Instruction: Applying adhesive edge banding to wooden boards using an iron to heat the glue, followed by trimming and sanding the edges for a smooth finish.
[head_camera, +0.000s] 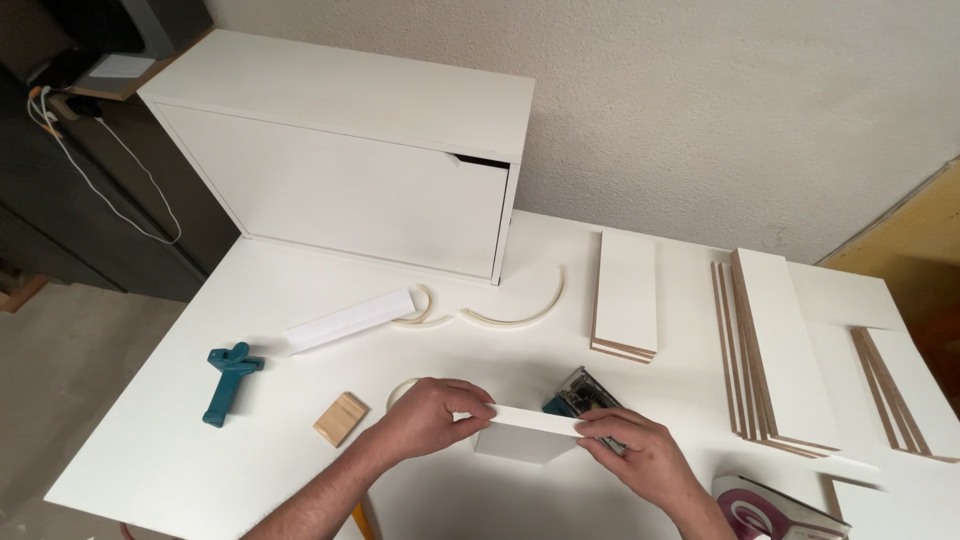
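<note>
Both hands hold a white edge-banding strip (533, 421) stretched along the top edge of a small white panel (520, 443) near the table's front. My left hand (428, 415) pinches the strip's left end, its fingers curled over a roll of tape (402, 390) half hidden beneath. On the strip's right end my right hand (640, 455) presses down. Behind the right hand lies a dark teal-and-black tool (580, 394), partly hidden.
A white cabinet (350, 160) stands at the back of the white table (180, 440). A teal handled tool (226, 380), a wooden block (340, 418), a white strip (350, 320), curved trim offcuts (520, 315), stacked white boards (625, 295) (780, 350) and a maroon iron (765, 510) lie around.
</note>
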